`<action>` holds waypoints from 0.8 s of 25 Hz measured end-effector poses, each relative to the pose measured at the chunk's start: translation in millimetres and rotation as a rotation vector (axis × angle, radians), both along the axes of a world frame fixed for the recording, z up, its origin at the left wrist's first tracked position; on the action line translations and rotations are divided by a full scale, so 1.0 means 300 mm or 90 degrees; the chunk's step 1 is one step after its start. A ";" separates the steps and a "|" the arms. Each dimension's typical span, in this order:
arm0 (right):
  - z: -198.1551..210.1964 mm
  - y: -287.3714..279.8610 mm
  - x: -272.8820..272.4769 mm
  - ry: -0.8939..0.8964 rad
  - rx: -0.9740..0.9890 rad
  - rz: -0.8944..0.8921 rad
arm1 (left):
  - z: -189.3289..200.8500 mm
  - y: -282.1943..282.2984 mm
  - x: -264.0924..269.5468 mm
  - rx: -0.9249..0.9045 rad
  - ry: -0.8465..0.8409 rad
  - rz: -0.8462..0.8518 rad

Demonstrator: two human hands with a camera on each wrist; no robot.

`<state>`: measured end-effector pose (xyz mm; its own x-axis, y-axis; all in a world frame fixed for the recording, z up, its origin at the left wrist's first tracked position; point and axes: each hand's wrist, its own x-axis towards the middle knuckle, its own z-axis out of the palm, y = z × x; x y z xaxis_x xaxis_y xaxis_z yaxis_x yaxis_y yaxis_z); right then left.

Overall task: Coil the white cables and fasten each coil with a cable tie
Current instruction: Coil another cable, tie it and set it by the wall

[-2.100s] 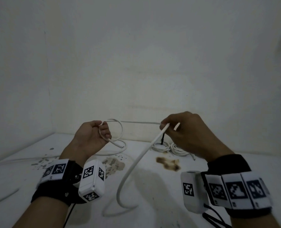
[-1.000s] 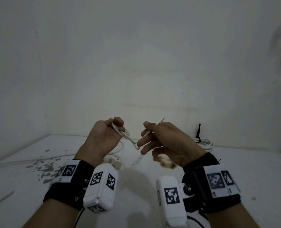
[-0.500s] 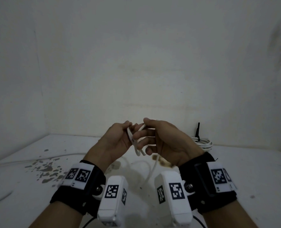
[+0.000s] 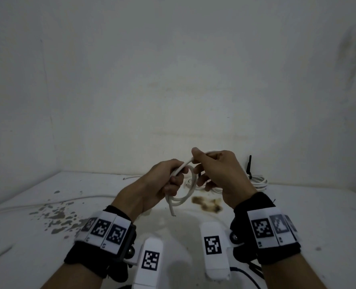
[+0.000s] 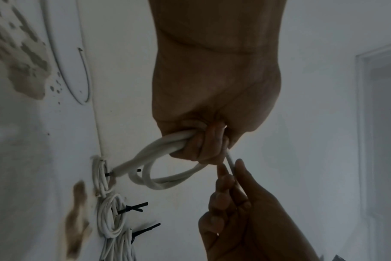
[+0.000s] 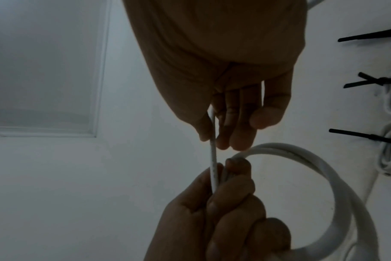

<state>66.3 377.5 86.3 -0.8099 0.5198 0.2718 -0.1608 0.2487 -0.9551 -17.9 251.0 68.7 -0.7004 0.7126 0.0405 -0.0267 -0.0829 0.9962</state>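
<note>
My left hand [image 4: 176, 180] is held above the white table [image 4: 298, 215] and grips a small coil of white cable [image 4: 186, 197], fingers curled round the gathered loops [image 5: 163, 176]. The cable's cut end [image 4: 173, 212] hangs below the coil. Just right of it, my right hand [image 4: 195, 161] pinches a single strand of the same cable [image 6: 212, 155] between thumb and fingers; that strand runs straight into the left fist [image 6: 223, 203]. No cable tie is on this coil.
Several finished white coils [image 4: 256, 181] with black ties [image 4: 249, 165] lie along the back wall [image 5: 109, 215]. A brown stain [image 4: 207, 203] marks the table under my hands and flaked paint [image 4: 56, 213] the left. A loose white cable [image 4: 47, 202] lies at the left.
My hands came together and the long trailing cable was gathered into loops in my left hand. My right hand now holds the last strand just above the left fist.
</note>
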 end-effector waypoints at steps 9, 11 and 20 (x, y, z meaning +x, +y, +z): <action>-0.013 0.007 -0.012 0.002 -0.026 -0.010 | -0.027 0.014 0.011 -0.156 0.148 0.035; -0.014 0.000 -0.015 0.014 -0.012 -0.017 | -0.031 0.007 0.007 -0.185 0.162 0.034; -0.001 0.052 0.010 -0.048 0.062 -0.014 | -0.015 -0.038 -0.025 -0.163 0.126 0.092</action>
